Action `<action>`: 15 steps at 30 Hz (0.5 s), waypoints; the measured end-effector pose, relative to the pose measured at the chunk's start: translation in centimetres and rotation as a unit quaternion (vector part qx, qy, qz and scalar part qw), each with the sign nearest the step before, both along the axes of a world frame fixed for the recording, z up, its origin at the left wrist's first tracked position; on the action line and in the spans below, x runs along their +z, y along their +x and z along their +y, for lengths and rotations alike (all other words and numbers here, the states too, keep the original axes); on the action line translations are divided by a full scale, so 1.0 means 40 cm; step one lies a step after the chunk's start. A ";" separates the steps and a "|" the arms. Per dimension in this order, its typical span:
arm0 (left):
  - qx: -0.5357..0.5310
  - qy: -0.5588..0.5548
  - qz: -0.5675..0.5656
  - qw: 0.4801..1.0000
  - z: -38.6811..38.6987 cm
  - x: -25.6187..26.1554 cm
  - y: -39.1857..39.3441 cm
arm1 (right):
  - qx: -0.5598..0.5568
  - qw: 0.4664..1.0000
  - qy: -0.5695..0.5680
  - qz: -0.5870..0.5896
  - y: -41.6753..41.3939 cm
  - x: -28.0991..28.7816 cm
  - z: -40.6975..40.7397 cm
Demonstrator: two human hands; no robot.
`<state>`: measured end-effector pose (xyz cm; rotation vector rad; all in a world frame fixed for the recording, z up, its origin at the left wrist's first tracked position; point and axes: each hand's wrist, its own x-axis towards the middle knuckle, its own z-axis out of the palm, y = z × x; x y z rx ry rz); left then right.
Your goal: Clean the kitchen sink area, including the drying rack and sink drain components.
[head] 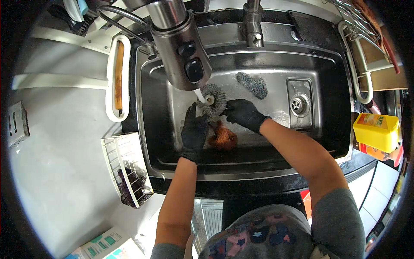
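Observation:
Both my hands wear black gloves over a stainless steel sink (275, 119). Between them is a round, ribbed, see-through piece (217, 97) with a pale hub, its exact kind unclear, under a stream of water from the faucet head (190, 64). My right hand (242, 113) pinches its right edge. My left hand (195, 129) is at its lower left edge, fingers pointing up; whether it grips is hard to tell. A copper-coloured scouring pad (223, 138) lies below the piece on the sink floor. A grey mesh scrubber (253, 84) lies farther back.
The drain (299, 105) is at the sink's right. A second spout (253, 29) stands behind. A white wire basket (124, 142) with a dark net hangs at the left. A yellow bottle (376, 132) lies beyond the right rim. A metal rack (359, 19) is at the upper right.

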<state>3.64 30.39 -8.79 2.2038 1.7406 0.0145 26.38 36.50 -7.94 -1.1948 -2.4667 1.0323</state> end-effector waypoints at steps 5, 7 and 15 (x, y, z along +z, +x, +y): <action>0.266 0.004 -0.454 0.851 0.022 0.089 0.131 | -0.128 0.969 -0.207 0.037 -0.061 0.063 0.007; 0.227 0.062 -0.427 0.873 0.030 0.053 0.130 | -0.143 0.963 -0.225 0.051 -0.071 0.064 0.000; 0.310 -0.093 -0.784 0.530 0.096 0.019 0.108 | -0.087 0.996 -0.022 0.003 -0.083 0.093 -0.018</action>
